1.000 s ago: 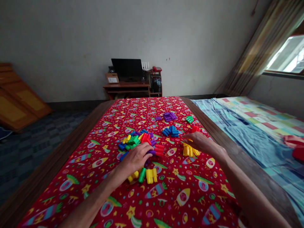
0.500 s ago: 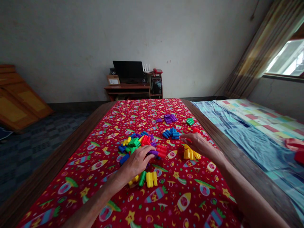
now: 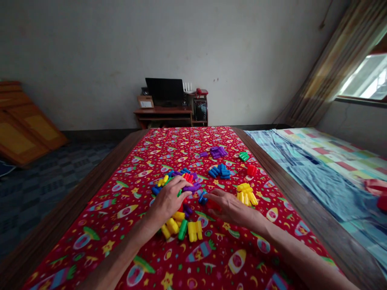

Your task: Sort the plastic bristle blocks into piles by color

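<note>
A red printed cloth [image 3: 181, 151] covers our worktop [image 3: 99, 173], near a bed [image 3: 347, 165]; our left hand [image 3: 167, 199] and right hand [image 3: 225, 204] bend over coloured blocks [image 3: 193, 188]; whether the fingers [image 3: 181, 181] grip, we cannot tell.

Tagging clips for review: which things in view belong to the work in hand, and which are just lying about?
In the work:
mixed block pile at the left hand;
blue block by the right hand;
single-colour groups: purple blocks, blue blocks, green blocks, red blocks, yellow blocks.

Lying about:
monitor;
red telephone;
cardboard box;
wooden cabinet;
curtain.
</note>
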Tool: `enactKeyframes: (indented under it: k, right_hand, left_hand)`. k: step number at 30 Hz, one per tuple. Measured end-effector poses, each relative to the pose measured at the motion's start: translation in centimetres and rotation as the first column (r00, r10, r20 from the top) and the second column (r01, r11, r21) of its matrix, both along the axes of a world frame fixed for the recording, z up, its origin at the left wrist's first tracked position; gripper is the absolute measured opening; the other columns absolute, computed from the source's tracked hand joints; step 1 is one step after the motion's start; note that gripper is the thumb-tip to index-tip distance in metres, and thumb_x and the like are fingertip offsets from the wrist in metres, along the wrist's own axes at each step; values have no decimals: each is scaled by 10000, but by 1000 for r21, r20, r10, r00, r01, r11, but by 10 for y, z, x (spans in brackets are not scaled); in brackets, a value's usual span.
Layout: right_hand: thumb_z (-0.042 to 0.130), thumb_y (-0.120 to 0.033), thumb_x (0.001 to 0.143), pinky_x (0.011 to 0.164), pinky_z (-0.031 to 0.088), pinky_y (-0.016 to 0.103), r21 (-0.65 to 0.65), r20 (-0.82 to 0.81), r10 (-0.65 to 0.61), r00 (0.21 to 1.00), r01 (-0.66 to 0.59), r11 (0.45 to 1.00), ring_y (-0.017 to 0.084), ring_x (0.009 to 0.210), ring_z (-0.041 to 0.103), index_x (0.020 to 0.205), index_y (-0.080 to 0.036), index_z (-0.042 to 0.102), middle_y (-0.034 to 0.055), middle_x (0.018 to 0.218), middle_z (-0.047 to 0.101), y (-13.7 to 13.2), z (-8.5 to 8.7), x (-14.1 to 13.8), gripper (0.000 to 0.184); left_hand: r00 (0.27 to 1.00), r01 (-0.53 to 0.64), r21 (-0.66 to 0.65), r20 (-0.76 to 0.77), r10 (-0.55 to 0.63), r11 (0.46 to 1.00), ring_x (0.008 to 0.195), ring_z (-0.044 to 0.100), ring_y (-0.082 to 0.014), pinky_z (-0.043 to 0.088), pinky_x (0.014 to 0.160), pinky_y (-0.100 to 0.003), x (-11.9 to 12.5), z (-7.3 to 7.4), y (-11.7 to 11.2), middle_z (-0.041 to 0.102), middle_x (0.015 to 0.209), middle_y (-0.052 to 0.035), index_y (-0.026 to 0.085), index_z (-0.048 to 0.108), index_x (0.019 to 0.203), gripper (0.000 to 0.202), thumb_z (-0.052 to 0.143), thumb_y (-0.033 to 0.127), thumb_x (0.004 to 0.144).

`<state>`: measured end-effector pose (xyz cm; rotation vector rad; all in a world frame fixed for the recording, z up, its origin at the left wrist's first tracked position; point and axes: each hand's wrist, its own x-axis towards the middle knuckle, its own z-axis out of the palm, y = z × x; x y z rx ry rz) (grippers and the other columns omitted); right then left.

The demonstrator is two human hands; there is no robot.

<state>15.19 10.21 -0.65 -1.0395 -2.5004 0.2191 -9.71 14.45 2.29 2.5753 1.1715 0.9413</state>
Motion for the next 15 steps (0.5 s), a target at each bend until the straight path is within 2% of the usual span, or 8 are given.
enactKeyframes:
  k: [3, 6, 8, 11, 13, 15]
  right_hand:
    - [500, -358, 939, 874, 515, 369, 58, -43, 38, 998, -36, 998, 237, 1112, 585, 1321, -183, 504, 158, 1238, 599, 1, -2, 0, 420]
    - [456, -349, 966, 838, 518, 344, 71, -201, -14, 979, 29, 997, 216, 1002, 640, 1228, -167, 572, 138, 1108, 672, 1, 12, -2, 340]
    - [473, -346, 963, 784, 518, 304, 11, -310, -48, 949, 54, 998, 190, 910, 666, 1194, -172, 596, 108, 1024, 705, -1, 23, -5, 315]
    - [509, -325, 947, 697, 503, 255, -145, -337, -48, 940, -1, 989, 163, 825, 673, 1186, -190, 617, 76, 992, 720, -6, 33, -13, 295]
    - [501, -304, 945, 656, 484, 242, -188, -303, -49, 952, -9, 982, 152, 755, 663, 1149, -183, 647, 69, 926, 723, -7, 35, -16, 279]
    - [498, -303, 939, 647, 467, 239, -170, -282, -88, 955, 40, 985, 147, 713, 649, 1091, -175, 676, 64, 872, 723, 0, 37, -13, 267]
  left_hand:
    - [1000, -24, -18, -14, 24, 1000, 907, 645, -213, 517, 829, -331, 0, -7, 2, 667, 910, -36, 199, 649, 883, 113, 661, 124, 800]
    - [999, -32, -109, 39, 37, 993, 852, 670, -203, 532, 796, -319, 5, -13, 0, 698, 898, -19, 210, 651, 921, 185, 689, 123, 762]
    - [991, -39, -189, 120, 62, 981, 779, 682, -183, 545, 737, -291, 11, -14, -4, 707, 865, 3, 217, 632, 975, 271, 699, 112, 735]
    - [972, 9, -302, 227, 63, 953, 726, 693, -166, 554, 654, -248, 22, -13, -14, 705, 820, 22, 218, 586, 988, 304, 690, 106, 725]
    - [967, 72, -324, 256, 14, 943, 767, 704, -168, 563, 673, -245, 26, -11, -20, 712, 854, 16, 223, 571, 978, 272, 665, 114, 747]
    - [968, 105, -283, 248, -33, 953, 834, 705, -177, 569, 745, -270, 27, -10, -23, 718, 919, 0, 228, 567, 1007, 257, 637, 131, 780]
